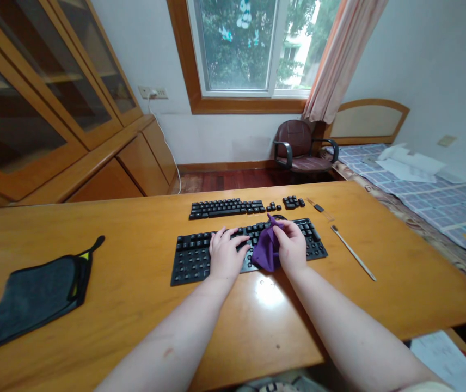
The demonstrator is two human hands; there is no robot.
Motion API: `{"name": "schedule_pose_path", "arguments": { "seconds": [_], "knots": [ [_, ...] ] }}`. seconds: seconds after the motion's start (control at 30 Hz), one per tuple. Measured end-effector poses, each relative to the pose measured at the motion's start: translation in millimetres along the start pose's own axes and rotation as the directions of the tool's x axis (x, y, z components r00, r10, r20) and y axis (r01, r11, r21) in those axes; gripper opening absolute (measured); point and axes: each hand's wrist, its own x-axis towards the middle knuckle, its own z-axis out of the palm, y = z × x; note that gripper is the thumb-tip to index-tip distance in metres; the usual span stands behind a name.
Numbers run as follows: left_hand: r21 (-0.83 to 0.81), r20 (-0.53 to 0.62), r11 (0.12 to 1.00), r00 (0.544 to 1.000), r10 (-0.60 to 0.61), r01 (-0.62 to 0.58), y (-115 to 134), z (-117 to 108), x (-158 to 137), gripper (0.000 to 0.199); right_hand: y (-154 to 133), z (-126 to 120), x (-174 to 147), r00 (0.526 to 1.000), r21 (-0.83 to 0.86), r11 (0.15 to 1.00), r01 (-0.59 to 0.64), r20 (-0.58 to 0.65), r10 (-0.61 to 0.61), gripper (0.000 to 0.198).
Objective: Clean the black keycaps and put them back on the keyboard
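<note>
A black keyboard [190, 267] lies on the wooden table, many of its keycaps off and the switches bare. My left hand [227, 253] rests on its middle with fingers spread, holding nothing. In my right hand [292, 245] a purple cloth [266, 251] is pinched between thumb and fingers, hanging down over the keyboard's right half. Behind the keyboard, loose black keycaps [227, 208] are laid out in rows, with a smaller cluster of keycaps [293, 202] to the right. My right hand and the cloth hide part of the keyboard.
Right of the keyboard lie a thin brush [354, 253] and a wire keycap puller [318, 208]. A folded grey cloth [41, 294] with black edging lies at the left on the table [135, 245]. Beyond the table stand an office chair [298, 144] and a bed [412, 190].
</note>
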Motion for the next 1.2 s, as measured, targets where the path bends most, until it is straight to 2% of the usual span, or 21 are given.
{"name": "schedule_pose_path", "arguments": {
  "seconds": [0.53,0.83,1.03,1.2],
  "knots": [
    [0.038,-0.002,0.999,1.000,0.019,-0.018,-0.5,1.9,-1.1,0.020,1.1,0.9,-1.2,1.000,-0.034,0.999,0.005,0.013,-0.005,0.021],
    [-0.002,-0.014,1.000,1.000,0.010,-0.010,1.7,-2.1,0.6,0.021,-0.7,3.3,-1.3,1.000,-0.024,1.000,-0.015,0.014,0.015,0.019],
    [-0.023,-0.018,1.000,1.000,0.001,-0.002,1.4,-1.8,1.4,0.009,1.1,3.3,-1.0,0.999,-0.030,0.999,-0.021,0.037,0.022,0.020],
    [0.007,0.004,1.000,1.000,0.012,-0.012,3.9,-2.6,-0.5,0.014,-0.6,3.8,-2.2,0.999,-0.027,0.999,-0.022,0.044,0.024,0.017]
  ]
}}
